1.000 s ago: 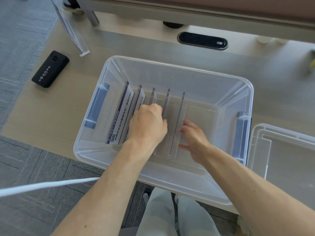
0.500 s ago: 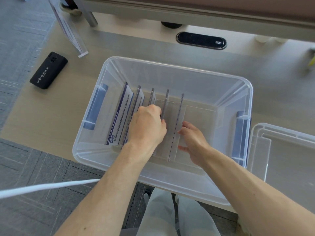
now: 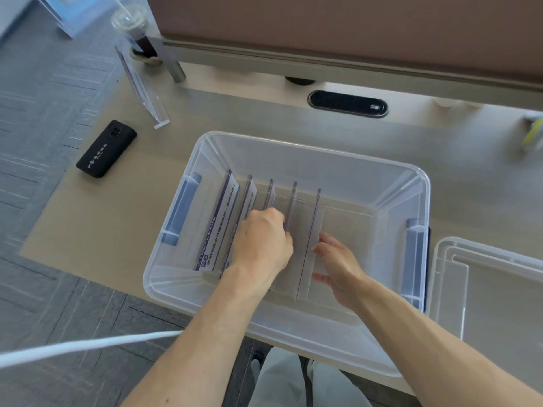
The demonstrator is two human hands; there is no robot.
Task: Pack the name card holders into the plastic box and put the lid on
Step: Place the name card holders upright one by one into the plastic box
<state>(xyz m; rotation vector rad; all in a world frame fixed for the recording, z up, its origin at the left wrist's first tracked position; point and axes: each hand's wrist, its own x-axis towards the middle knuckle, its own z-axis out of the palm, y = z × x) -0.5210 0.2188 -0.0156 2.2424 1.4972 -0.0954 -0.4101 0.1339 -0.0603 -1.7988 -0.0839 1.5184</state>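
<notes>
A person's two bare arms reach down into a clear plastic box that sits on a pale wood worktop. Inside the box, five acrylic name card holders stand on edge in a row, packed toward the left side; the two leftmost carry printed cards, the others look blank. The right half of the box is bare.

The left hand is curled among the middle holders, its grip closed on one, though which one exactly is hidden by the knuckles. The right hand is flat and its grip apart, fingers resting against the right face of the last holder.

The lid lies on the worktop just right of the box, not yet fitted. One more name card holder stands outside, at the far left of the worktop, near a black phone and an iced drink cup.

Risks, as a judgement: the holders stand thin and unsupported on the right, so lifting the right hand away could let the row topple that way. Slippery acrylic may also slide. Fitting the lid now would leave the outside holder unpacked.
</notes>
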